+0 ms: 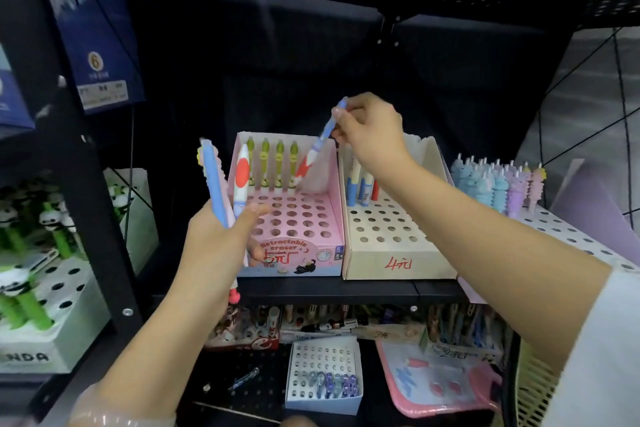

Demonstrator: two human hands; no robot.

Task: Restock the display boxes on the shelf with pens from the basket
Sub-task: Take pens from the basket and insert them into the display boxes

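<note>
Black shelf [332, 289], frame centre: pink display box [304, 255] with four green pens [272, 163] upright in back row. Right hand [369, 130] pinches one blue rocket pen [320, 142], long axis tilted, tip down-left over box. Left hand [218, 239] grips three pens [225, 184], roughly upright.

I see a pink display box [332, 215] with round holes and red writing. At its 12 o'clock stand four green pens [272, 163]. The cream display box [398, 253] at 3 o'clock has red writing too. My right hand [372, 128] holds a blue, white and red pen [317, 146]. My left hand [221, 239] holds blue, pink and white-and-red pens [225, 184].
</note>
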